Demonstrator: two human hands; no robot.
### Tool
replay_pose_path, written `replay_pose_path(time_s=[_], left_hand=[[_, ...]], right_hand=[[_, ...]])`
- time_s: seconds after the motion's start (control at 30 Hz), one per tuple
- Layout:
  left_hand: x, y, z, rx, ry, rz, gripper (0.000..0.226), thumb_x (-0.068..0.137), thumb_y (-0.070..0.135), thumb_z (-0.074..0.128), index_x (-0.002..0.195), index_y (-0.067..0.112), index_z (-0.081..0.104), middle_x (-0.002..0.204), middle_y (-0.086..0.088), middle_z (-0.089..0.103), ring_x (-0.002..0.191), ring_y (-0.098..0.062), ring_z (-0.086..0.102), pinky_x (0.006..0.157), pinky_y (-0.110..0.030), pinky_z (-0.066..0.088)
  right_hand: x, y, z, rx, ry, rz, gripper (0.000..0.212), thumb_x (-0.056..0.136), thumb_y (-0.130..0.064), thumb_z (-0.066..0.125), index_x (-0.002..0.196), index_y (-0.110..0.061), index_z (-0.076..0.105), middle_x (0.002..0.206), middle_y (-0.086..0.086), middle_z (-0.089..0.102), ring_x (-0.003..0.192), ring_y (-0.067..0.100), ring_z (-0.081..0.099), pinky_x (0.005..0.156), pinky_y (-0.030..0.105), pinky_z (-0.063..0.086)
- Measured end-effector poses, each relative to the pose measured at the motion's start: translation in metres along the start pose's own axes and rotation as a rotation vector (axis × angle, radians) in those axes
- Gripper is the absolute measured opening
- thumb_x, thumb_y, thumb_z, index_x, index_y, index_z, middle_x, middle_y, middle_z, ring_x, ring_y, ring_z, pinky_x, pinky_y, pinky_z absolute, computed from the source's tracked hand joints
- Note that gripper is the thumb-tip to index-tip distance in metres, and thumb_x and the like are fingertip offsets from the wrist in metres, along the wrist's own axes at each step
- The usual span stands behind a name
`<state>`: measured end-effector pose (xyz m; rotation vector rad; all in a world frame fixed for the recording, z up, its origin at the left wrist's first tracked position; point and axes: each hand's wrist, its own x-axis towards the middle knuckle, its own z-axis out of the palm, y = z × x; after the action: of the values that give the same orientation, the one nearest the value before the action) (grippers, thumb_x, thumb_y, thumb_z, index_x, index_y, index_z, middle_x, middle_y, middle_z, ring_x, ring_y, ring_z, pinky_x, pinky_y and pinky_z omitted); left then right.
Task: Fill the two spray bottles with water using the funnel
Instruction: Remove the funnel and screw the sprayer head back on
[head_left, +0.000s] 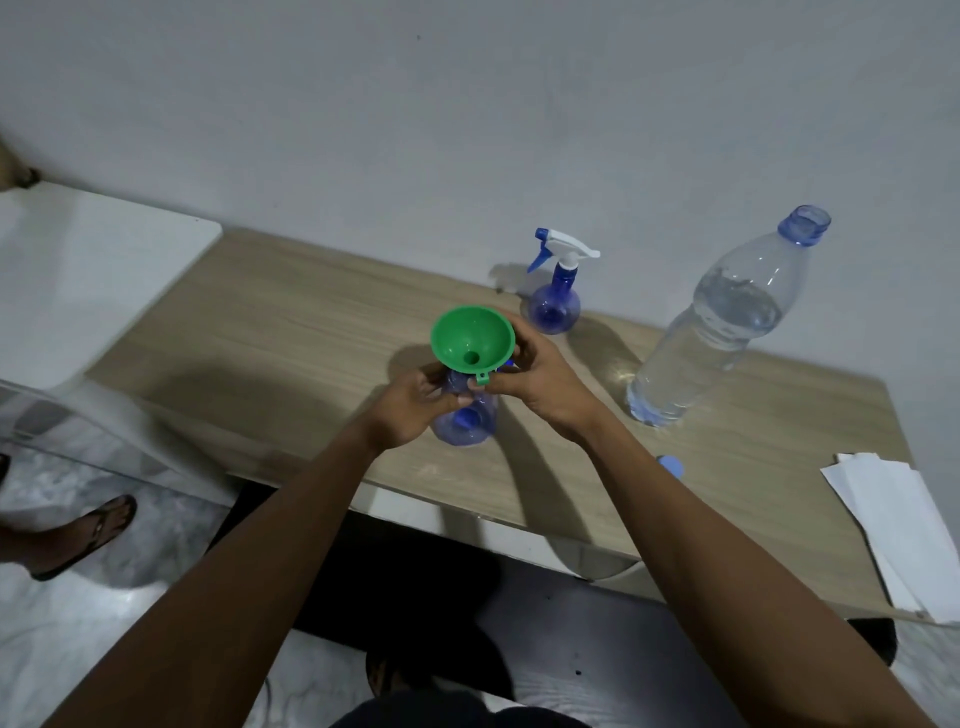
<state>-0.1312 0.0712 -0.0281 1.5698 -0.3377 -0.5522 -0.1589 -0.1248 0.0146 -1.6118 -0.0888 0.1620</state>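
— Where's the green plastic funnel (472, 338)?
— Its spout sits in the neck of the round blue see-through spray bottle (480, 431). That bottle has no head on, and it stands on the pale wood-grain counter (291, 332), toward the front edge.
— And the hands?
— The left hand (410, 402) has its grip curled round the bottle's neck, just under the funnel. The right hand (535, 384) pinches the funnel at its rim, thumb by the small hanging tab.
— The other one?
— The second blue spray bottle (555, 306), with a white and blue trigger head on, stands upright farther back. It's close to the wall and apart from both hands.
— Water?
— A tall clear plastic water bottle (722, 322), uncapped and largely full, stands to the right. A small blue cap (670, 465) lies on the counter near the right forearm.
— Anything else?
— White sheets of paper (904, 530) at the counter's right end. There's also a foot in a dark sandal (88, 530) on the marbled floor at the left.
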Motion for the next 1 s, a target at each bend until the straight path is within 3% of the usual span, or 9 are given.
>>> replay_pose_path(time_s=[0.1,0.27,0.37,0.47,0.6,0.73,0.87,1.0], left_hand=[[0.0,0.001,0.001,-0.02,-0.003,0.002,0.037,0.089,-0.003,0.062,0.118,0.02,0.064,0.119,0.005,0.072,0.118,-0.017,0.064,0.102,-0.031,0.049],[-0.001,0.002,0.001,-0.023,-0.002,-0.008,0.039,0.09,-0.005,0.061,0.12,0.02,0.062,0.118,0.007,0.072,0.116,-0.013,0.065,0.097,-0.025,0.051],[-0.001,0.002,0.0,0.007,-0.009,-0.021,0.039,0.091,-0.002,0.063,0.123,0.02,0.061,0.12,0.008,0.071,0.119,-0.012,0.063,0.099,-0.024,0.049],[0.0,0.0,-0.003,0.036,0.014,-0.028,0.046,0.09,0.001,0.067,0.132,0.013,0.058,0.124,0.004,0.07,0.121,-0.012,0.062,0.099,-0.022,0.048],[0.0,-0.001,-0.003,0.082,0.049,-0.032,0.059,0.088,0.001,0.069,0.143,0.006,0.048,0.133,-0.004,0.063,0.126,-0.014,0.058,0.1,-0.019,0.049],[-0.002,0.003,0.0,0.099,0.065,-0.028,0.06,0.089,0.0,0.068,0.144,0.008,0.047,0.133,-0.003,0.063,0.123,-0.012,0.059,0.095,-0.016,0.05],[-0.004,0.005,0.003,0.106,0.074,-0.016,0.058,0.09,-0.004,0.065,0.144,0.006,0.046,0.133,-0.005,0.062,0.116,-0.002,0.061,0.093,-0.014,0.05],[-0.006,0.008,0.004,0.126,0.066,-0.021,0.055,0.091,-0.001,0.065,0.142,0.011,0.048,0.128,0.001,0.065,0.113,0.001,0.063,0.09,-0.014,0.05]], right_hand=[[0.001,-0.004,-0.001,-0.005,0.002,0.008,0.078,0.075,0.012,0.08,0.144,-0.01,0.05,0.133,-0.002,0.063,0.13,0.017,0.057,0.108,0.049,0.048],[0.002,-0.007,0.0,0.027,0.01,0.013,0.072,0.074,0.015,0.078,0.14,-0.003,0.053,0.129,0.005,0.066,0.119,0.011,0.063,0.097,0.028,0.054],[0.002,-0.009,0.001,0.08,0.036,-0.015,0.07,0.074,0.015,0.078,0.138,-0.001,0.054,0.131,0.012,0.066,0.12,0.017,0.063,0.098,0.029,0.054],[0.004,-0.015,0.0,0.153,0.085,-0.049,0.067,0.074,0.017,0.076,0.135,-0.001,0.056,0.121,0.011,0.069,0.114,0.019,0.067,0.091,0.031,0.057],[0.009,-0.026,-0.012,0.216,0.249,-0.098,0.068,0.069,0.014,0.08,0.132,0.004,0.055,0.118,0.016,0.069,0.108,0.022,0.069,0.09,0.033,0.059],[0.004,-0.006,-0.032,-0.131,0.389,-0.04,0.069,0.064,0.004,0.09,0.127,-0.006,0.061,0.118,0.008,0.07,0.1,0.012,0.068,0.083,0.032,0.059],[-0.019,0.038,-0.041,-0.506,0.397,0.173,0.075,0.063,-0.011,0.092,0.13,-0.019,0.058,0.118,-0.003,0.068,0.077,0.009,0.067,0.077,0.034,0.057],[-0.037,0.064,-0.041,-0.758,0.463,0.201,0.066,0.067,-0.029,0.085,0.124,-0.026,0.054,0.117,-0.005,0.067,0.096,0.022,0.067,0.08,0.04,0.056]])
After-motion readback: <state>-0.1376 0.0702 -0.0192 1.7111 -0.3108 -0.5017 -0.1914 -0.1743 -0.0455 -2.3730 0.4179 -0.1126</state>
